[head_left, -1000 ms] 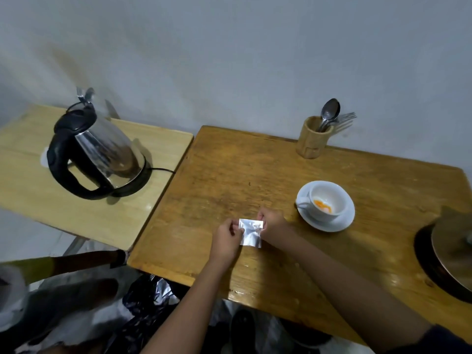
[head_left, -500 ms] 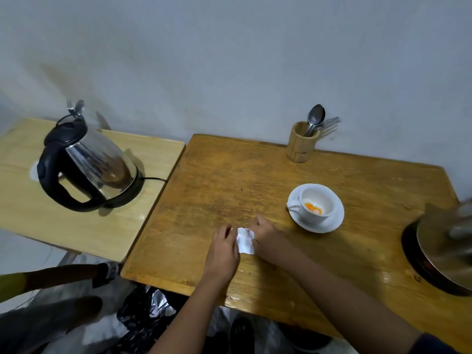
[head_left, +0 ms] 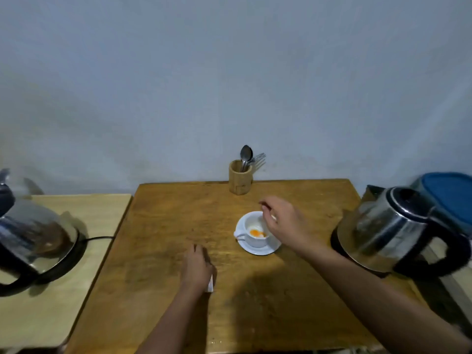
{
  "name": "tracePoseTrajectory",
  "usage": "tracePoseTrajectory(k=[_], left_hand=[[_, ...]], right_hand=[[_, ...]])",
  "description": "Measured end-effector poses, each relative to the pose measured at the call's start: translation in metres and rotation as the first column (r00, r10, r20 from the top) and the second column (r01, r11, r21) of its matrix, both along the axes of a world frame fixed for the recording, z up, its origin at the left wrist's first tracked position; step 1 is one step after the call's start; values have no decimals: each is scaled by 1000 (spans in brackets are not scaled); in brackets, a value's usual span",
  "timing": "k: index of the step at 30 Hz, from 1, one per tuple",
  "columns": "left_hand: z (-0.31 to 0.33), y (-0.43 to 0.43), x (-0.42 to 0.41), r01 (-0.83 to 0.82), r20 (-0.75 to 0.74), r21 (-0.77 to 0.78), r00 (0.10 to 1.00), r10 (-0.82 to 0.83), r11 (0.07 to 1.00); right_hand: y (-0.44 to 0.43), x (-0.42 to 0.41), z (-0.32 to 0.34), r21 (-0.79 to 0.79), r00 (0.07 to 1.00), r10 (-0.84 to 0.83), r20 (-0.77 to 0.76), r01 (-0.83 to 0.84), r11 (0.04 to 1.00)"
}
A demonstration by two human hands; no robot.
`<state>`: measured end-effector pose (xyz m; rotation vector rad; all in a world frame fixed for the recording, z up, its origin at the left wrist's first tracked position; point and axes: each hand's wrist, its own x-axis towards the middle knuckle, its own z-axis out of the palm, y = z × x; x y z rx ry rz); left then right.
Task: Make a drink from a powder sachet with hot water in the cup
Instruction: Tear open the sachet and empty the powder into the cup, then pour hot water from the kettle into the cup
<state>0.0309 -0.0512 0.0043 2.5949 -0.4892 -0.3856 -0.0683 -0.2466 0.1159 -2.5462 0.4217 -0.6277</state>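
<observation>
Orange powder already in the white cup [head_left: 255, 232] on its saucer, mid-counter [head_left: 166, 221]. Right hand [head_left: 286, 221] hovering just over the cup's right rim, fingers loosely curled on nothing visible — nearer hand to the steel kettle [head_left: 393, 229], well off to its right, handle toward the near edge. Left hand [head_left: 198, 268] closed on the sachet [head_left: 210, 284], pressed to the counter — near-left of the cup.

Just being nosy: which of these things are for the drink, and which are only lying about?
For the drink: cup holding orange powder, saucer, sachet under the left hand, two kettles, spoon.
Lying about: fork, blue lid.
</observation>
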Motion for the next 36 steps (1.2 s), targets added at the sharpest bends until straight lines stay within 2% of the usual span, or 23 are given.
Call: tracePoseTrajectory(k=[4, 8, 12, 15, 18, 21, 23, 28, 33, 36], left_hand=[[20, -50, 1, 3, -65, -244, 998, -19, 970], [28, -86, -6, 5, -150, -353, 987, -62, 936], [16, -106, -12, -13, -164, -402, 985, -57, 916], [14, -112, -18, -60, -155, -427, 988, -7, 902], [12, -114, -21, -87, -152, -458, 988, 18, 884], [3, -115, -19, -120, -154, -468, 987, 53, 876], [0, -115, -21, -142, -170, -473, 983, 68, 870], [-3, -113, -28, -163, -187, -495, 979, 79, 853], [-8, -111, -27, -151, -187, -504, 980, 63, 850], [-9, -110, -24, -137, -208, -497, 977, 36, 857]], right_hand=[[-60, -39, 53, -23, 963, -219, 155, 225, 974], [-117, -96, 81, 6, 866, -450, 221, 460, 888], [-160, -157, 78, 166, 673, -682, 287, 666, 727], [-175, -195, 59, 300, 518, -824, 230, 768, 566], [-177, -218, 37, 506, 417, -904, 95, 762, 404], [-174, -225, 18, 670, 416, -905, -88, 697, 255], [-169, -227, 11, 731, 400, -906, -139, 658, 178], [-162, -226, 5, 843, 376, -923, -81, 521, 138], [-164, -219, 4, 851, 297, -945, -140, 523, 38], [-160, -217, 2, 842, 263, -954, -140, 539, 25]])
